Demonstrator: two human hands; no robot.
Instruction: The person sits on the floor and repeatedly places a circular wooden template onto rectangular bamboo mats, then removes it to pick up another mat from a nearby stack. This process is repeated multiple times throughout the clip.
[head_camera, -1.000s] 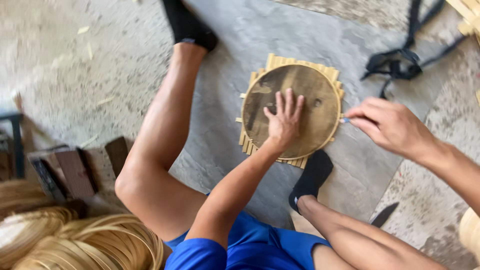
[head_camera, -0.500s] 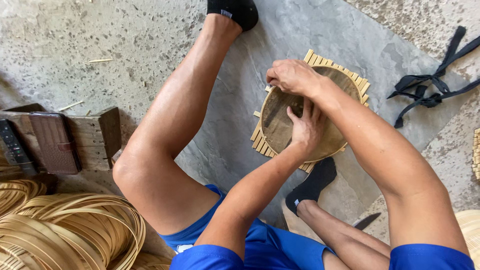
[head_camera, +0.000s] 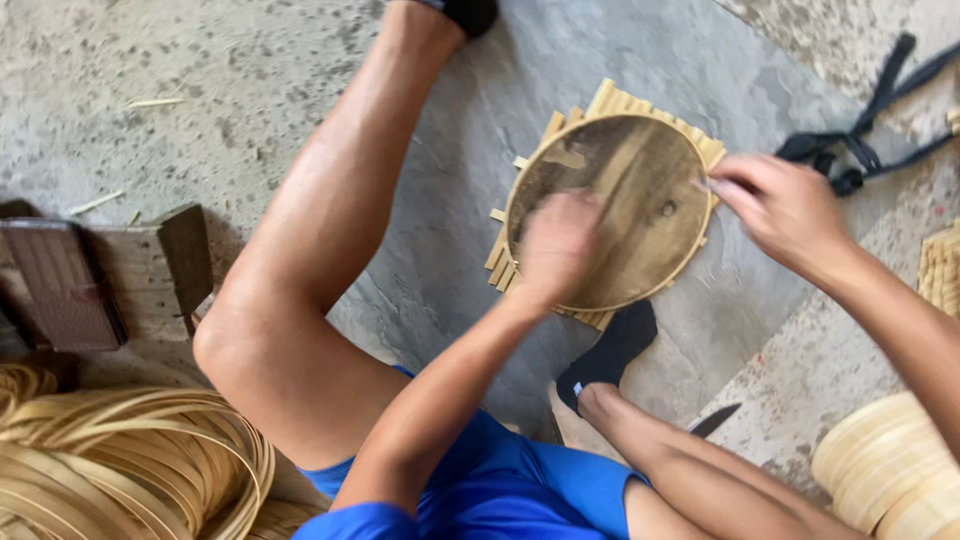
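**A:** We're looking straight down at the grey floor slab (head_camera: 400, 270), and our left hand (head_camera: 555, 245) is pressed down on the round wooden disc (head_camera: 610, 205), knuckles bunched, near its lower-left rim. It's blurred, so we can't tell whether the fingers are curled tight or just flattened.

**B:** And the disc sits on the woven bamboo mat (head_camera: 610, 100), which pokes out along the disc's top edge and at its lower left. Both lie toward the slab's far right side, between our legs.

**A:** Our right hand (head_camera: 785, 210) is at the disc's right rim, fingers pinched together on something thin. A blade or a marker, we can't make out which.

**B:** That's where we'd worry. If the left hand's pressure slackens, the disc could slide over the mat, and whatever line we're following round the rim would wander off the circle.

**A:** Agreed. The slats look loose at the edges too, so a hard drag at the rim might push one out of the weave.

**B:** And if that pinched thing is sharp, a slip along the rim runs it toward our left wrist or the black-socked foot (head_camera: 610, 350) just below the disc.

**A:** The black strap (head_camera: 860, 140) lies off to the right, apart from the mat. The coil of bamboo strips (head_camera: 120, 470) at the lower left is well clear.
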